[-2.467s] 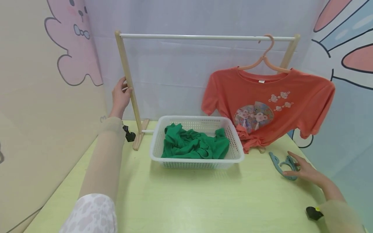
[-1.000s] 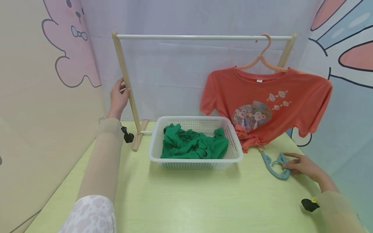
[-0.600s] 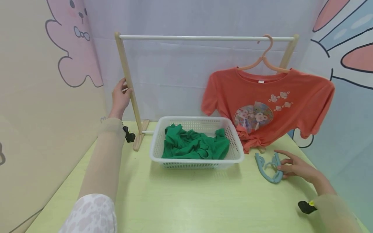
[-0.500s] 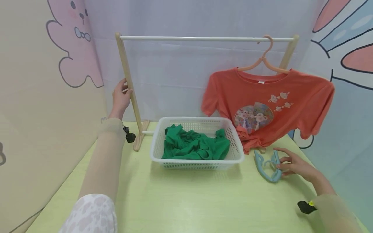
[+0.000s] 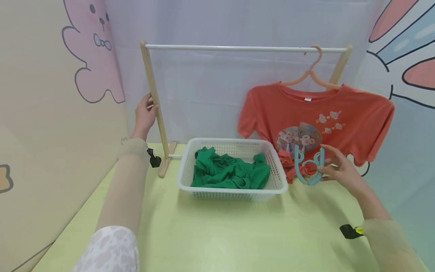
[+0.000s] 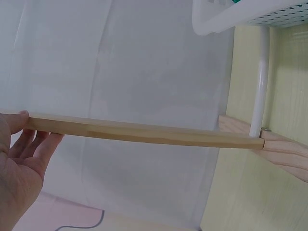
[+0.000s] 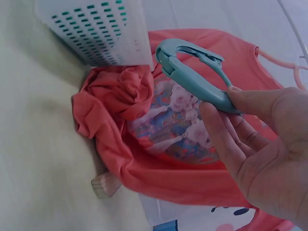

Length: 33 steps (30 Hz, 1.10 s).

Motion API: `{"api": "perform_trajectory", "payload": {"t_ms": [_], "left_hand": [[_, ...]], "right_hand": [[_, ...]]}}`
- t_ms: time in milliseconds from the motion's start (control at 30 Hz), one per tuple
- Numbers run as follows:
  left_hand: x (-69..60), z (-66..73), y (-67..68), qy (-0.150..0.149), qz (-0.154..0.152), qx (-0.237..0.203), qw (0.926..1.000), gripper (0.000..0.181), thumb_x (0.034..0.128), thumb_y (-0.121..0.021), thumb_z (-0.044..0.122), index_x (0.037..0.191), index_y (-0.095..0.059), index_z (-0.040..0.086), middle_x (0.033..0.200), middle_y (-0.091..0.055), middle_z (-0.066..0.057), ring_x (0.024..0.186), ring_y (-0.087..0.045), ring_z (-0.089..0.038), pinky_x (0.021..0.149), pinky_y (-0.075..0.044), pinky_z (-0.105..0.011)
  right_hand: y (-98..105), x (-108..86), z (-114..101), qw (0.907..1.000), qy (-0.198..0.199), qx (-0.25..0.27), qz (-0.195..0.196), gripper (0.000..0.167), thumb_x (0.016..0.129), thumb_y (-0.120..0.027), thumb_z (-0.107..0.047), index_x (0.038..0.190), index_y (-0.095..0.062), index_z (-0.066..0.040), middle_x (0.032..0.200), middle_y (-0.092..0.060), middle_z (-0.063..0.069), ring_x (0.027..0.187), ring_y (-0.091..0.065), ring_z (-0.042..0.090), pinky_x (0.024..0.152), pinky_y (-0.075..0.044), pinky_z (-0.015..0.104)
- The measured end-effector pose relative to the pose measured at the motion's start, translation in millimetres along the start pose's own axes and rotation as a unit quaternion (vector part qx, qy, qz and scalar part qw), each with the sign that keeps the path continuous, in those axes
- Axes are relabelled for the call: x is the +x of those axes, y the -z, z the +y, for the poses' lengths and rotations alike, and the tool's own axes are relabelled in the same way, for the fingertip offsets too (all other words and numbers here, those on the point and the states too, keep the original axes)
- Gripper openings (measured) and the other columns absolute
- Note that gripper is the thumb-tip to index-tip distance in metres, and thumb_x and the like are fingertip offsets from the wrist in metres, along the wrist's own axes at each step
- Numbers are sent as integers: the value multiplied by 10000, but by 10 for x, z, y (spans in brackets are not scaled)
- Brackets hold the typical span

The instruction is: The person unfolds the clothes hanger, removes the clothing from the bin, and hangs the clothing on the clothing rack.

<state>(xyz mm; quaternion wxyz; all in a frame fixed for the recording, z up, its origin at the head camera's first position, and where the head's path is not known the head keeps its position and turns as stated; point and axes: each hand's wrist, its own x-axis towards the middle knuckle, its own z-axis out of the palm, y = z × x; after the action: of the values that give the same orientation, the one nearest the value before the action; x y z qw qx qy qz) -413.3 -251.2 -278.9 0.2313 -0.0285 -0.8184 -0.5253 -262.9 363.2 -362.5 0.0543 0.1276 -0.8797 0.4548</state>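
My left hand holds the left wooden post of a clothes rack. In the left wrist view the thumb lies on one side of that post and the fingers on the other. A folded teal clothes hanger is pinched between thumb and fingers of my right hand, raised off the table in front of the red T-shirt. The T-shirt hangs on a peach hanger from the white bar. Its knotted hem sits beside the basket. The hanger's hook is folded inward between its arms.
A white plastic basket with crumpled green cloth stands between the rack's posts, close to the red shirt. Behind the rack hangs a pale curtain. The light green table meets printed side walls.
My right hand has taken hold of the teal hanger, slid it left, then lifted it up off the table. The left hand stays on the post. The head view has shifted slightly.
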Motion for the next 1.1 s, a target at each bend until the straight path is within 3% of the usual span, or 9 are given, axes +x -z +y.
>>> {"api": "perform_trajectory", "payload": {"t_ms": [200,333,500,667,900,1100], "left_hand": [[-15,-5,-1,-35,51,8,10000,548,1037,-452,85,1553,-316,208,1493,-460,-201,1356,-506,-359,1133,-438,-432],[-31,-1,11,8,36,30,10000,544,1040,-443,94,1554,-313,219,1501,-449,-201,1360,-499,-367,1130,-439,-442],[-33,-9,18,-21,20,44,10000,545,1039,-441,92,1555,-313,216,1498,-451,-208,1358,-499,-375,1131,-437,-453],[-30,1,13,-50,20,38,10000,545,1037,-446,91,1551,-322,221,1492,-460,-206,1353,-506,-371,1127,-439,-457],[-22,3,15,-43,27,43,10000,539,1043,-445,111,1551,-322,239,1492,-461,-197,1355,-506,-362,1124,-443,-453],[-34,-6,5,-13,12,41,10000,536,1046,-440,119,1554,-316,234,1499,-452,-200,1362,-498,-366,1130,-438,-451]], "right_hand": [[-80,118,-315,9973,84,-298,668,756,974,-627,-228,1579,-181,-307,1118,-524,-79,888,-594,-62,692,-603,240],[-148,170,-472,9957,184,-265,866,744,964,-643,-231,1565,-219,-337,1104,-539,-132,938,-562,-62,699,-578,173],[-239,217,-601,9955,422,111,845,736,962,-641,-164,1554,-246,-349,1127,-547,-138,974,-566,-24,696,-580,164],[-326,262,-691,9943,402,313,938,720,961,-643,-175,1538,-266,-385,1204,-526,-122,1000,-569,9,702,-588,186],[-453,328,-821,9917,515,494,1068,709,951,-655,-157,1531,-302,-359,1064,-588,-105,906,-626,18,697,-590,188],[-560,363,-952,9877,792,1080,803,699,945,-657,-111,1513,-338,-365,967,-596,-72,827,-661,30,691,-601,213]]}}
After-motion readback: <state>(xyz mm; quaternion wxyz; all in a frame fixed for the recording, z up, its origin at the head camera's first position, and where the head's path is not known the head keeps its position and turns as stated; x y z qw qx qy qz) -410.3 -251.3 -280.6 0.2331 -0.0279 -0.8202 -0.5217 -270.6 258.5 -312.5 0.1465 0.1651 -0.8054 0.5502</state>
